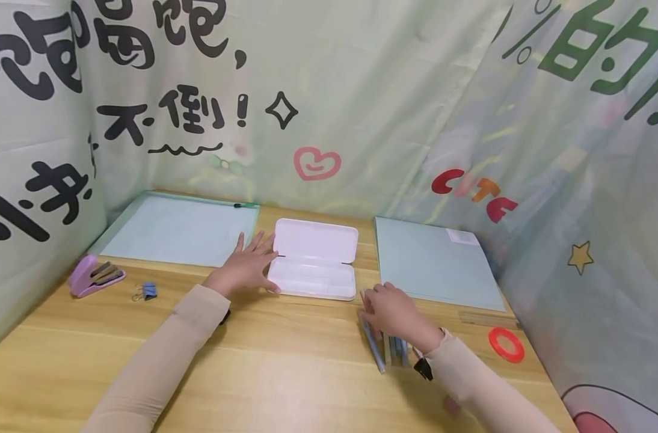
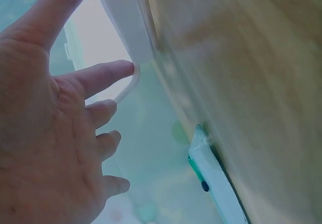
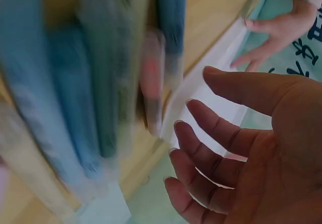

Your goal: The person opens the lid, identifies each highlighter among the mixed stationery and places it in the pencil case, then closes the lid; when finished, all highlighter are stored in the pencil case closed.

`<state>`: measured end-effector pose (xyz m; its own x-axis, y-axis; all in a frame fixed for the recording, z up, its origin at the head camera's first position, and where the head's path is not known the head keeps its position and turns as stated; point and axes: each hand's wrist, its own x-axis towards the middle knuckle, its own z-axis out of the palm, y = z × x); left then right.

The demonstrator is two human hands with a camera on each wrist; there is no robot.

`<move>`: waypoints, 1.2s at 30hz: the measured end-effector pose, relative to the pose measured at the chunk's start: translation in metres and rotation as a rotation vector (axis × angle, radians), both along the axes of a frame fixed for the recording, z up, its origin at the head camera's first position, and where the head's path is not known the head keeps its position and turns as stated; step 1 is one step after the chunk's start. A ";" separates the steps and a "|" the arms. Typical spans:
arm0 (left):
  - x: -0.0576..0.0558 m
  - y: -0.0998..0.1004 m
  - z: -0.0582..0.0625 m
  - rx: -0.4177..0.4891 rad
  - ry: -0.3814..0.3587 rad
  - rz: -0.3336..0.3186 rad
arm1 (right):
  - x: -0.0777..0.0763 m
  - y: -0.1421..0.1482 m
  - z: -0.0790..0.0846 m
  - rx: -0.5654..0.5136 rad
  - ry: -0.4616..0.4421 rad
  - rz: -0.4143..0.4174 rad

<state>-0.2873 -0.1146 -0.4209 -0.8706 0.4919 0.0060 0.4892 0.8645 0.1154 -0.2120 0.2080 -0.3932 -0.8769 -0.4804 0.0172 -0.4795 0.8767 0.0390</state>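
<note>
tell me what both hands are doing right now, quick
Left hand: open, touching the open white case.
Right hand: open, fingers loosely curled near the pens, holding nothing.

pinkish-white case (image 1: 315, 240), blue pens (image 1: 373, 346), pale blue folders (image 1: 437, 258), purple stapler (image 1: 82, 278), blue clip (image 1: 149, 290), red ring (image 1: 493, 338), beige sleeves (image 1: 145, 355), tan wood-grain table (image 1: 264, 373), pale green curtain (image 1: 356, 78) with black lettering (image 1: 122, 110) and pink heart (image 1: 317, 170)

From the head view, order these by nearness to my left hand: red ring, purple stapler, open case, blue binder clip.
1. Open case: at the left hand's fingertips.
2. Blue binder clip: left of the hand.
3. Purple stapler: farther left, past the clip.
4. Red ring: far right.
</note>
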 end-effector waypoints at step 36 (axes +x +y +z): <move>-0.001 0.002 0.005 0.037 -0.069 0.016 | -0.041 -0.045 0.022 -0.007 0.168 -0.051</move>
<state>-0.2881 -0.1129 -0.4162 -0.8775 0.4782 -0.0370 0.4648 0.8669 0.1803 -0.2527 0.1633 -0.3708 -0.8845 -0.4350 0.1687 -0.4220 0.9001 0.1084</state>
